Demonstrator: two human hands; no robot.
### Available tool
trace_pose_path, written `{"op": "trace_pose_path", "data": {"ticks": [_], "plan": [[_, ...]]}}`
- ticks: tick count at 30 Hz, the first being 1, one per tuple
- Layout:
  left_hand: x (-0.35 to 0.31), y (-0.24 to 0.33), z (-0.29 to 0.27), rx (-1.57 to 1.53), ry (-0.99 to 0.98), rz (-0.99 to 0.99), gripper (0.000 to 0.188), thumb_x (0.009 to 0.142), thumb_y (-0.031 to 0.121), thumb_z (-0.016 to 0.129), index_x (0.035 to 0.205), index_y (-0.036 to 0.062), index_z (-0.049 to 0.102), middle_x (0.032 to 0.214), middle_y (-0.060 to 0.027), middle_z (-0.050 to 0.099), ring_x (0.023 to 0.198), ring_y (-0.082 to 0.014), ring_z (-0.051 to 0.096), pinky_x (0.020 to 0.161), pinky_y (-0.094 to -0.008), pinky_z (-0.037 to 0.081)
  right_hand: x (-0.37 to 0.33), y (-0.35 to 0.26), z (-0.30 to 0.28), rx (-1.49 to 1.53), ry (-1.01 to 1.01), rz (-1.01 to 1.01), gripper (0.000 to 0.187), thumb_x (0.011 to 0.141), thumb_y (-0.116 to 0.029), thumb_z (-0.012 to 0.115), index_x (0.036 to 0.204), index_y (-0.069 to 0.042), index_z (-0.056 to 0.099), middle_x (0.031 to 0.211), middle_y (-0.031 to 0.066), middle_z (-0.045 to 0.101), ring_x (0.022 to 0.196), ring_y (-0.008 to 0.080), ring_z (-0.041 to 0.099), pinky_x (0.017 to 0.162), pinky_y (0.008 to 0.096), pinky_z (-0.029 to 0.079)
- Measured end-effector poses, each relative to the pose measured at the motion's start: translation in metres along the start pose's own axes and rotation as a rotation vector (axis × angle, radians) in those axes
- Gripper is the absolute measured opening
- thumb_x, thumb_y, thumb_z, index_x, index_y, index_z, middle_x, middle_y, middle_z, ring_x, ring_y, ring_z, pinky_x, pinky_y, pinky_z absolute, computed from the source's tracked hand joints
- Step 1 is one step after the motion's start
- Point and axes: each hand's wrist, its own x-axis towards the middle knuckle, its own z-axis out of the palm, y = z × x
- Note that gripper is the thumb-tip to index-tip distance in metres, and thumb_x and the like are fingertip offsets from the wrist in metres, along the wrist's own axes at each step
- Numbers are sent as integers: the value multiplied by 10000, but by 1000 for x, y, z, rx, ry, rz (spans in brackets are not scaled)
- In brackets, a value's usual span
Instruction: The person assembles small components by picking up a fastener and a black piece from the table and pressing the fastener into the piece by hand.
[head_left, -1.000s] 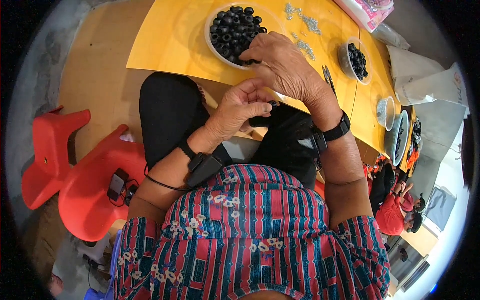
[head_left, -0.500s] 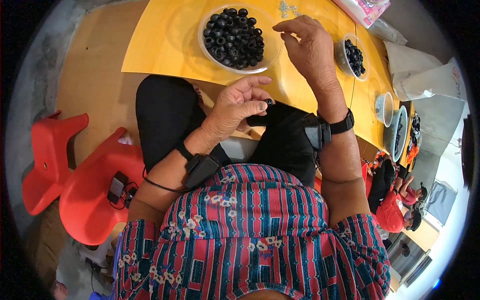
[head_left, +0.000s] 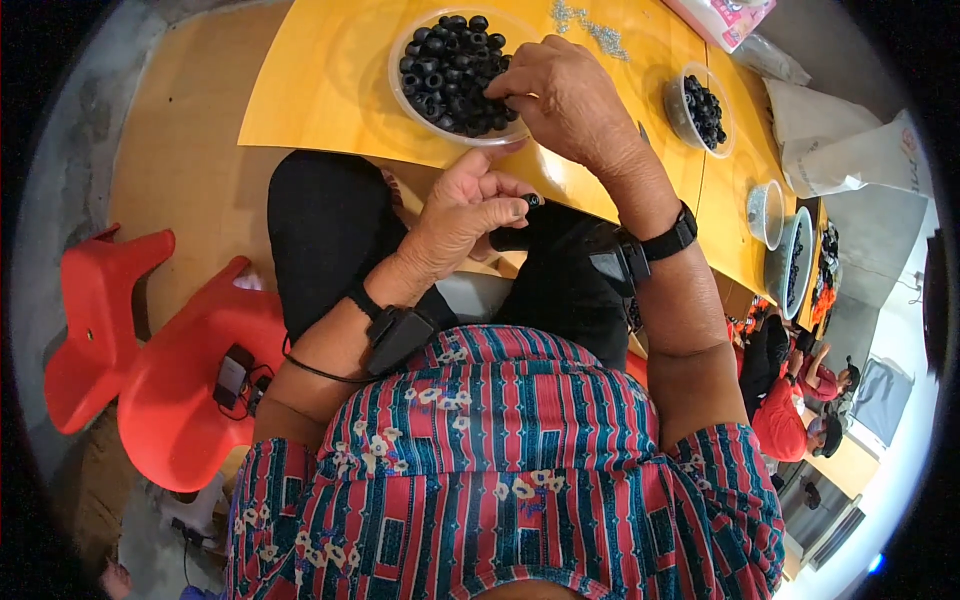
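My left hand (head_left: 468, 212) is closed in a pinch on a small black round part (head_left: 533, 200), just off the table's near edge. Over the right side of a clear round bowl (head_left: 398, 98) reaches my right hand (head_left: 568, 100), its thumb and forefinger bent together. Whether those fingertips grip one of the parts, I cannot make out. Heaped in that bowl are black ring-like parts (head_left: 452, 78) with holes in them. Small shiny metal pieces (head_left: 606, 40) lie on the yellow table (head_left: 325, 85) beyond my right hand.
To the right stand a clear tub (head_left: 672, 105) of smaller black parts, a small clear cup (head_left: 766, 215) and a larger basin (head_left: 800, 285). A pink and white packet (head_left: 722, 22) lies at the far edge. Red chairs (head_left: 190, 385) are on my left; people (head_left: 790, 415) sit at far right.
My right hand has moved left and down from beside the bowl to over its black parts. The left hand still pinches its part, almost in the same place.
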Motion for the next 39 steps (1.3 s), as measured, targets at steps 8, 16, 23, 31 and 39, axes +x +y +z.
{"op": "trace_pose_path", "data": {"ticks": [8, 16, 23, 31, 39], "plan": [[-3, 1, 2, -44, 35, -13, 570, 803, 9, 599, 1308, 44, 337, 947, -86, 564, 818, -101, 567, 734, -218, 495, 2, 5, -3, -108, 104, 188, 122, 650, -98, 679, 769, -124, 687, 746, 43, 607, 775, 243, 573, 681, 348, 470], [-2, 3, 2, -62, 17, -13, 565, 807, 15, 601, 1299, 34, 324, 944, -89, 573, 815, -101, 572, 727, -224, 501, -1, 27, -9, 33, 266, 289, 126, 637, -140, 706, 761, -161, 697, 745, 58, 609, 778, 254, 584, 665, 366, 478], [-10, 2, 17, -56, 14, -7, 574, 810, 45, 601, 1303, 50, 307, 947, -85, 573, 807, -106, 580, 687, -238, 518, 2, 9, -13, -23, 201, 172, 127, 642, -128, 696, 769, -139, 695, 745, 73, 605, 753, 260, 585, 654, 367, 480], [-9, -4, 16, -62, 12, 3, 639, 806, 18, 592, 1360, 89, 282, 965, -64, 594, 786, -107, 601, 679, -207, 519, 19, -12, -7, 295, 199, 166, 153, 674, -138, 686, 825, -118, 690, 724, 73, 611, 703, 243, 614, 646, 325, 488], [-10, 4, 19, -102, 30, -20, 591, 790, -33, 585, 1317, 52, 331, 917, -67, 547, 839, -105, 560, 756, -243, 504, 27, -21, 9, 453, 65, 145, 208, 682, -100, 696, 887, -125, 674, 748, 65, 602, 685, 199, 599, 633, 294, 484]]}}
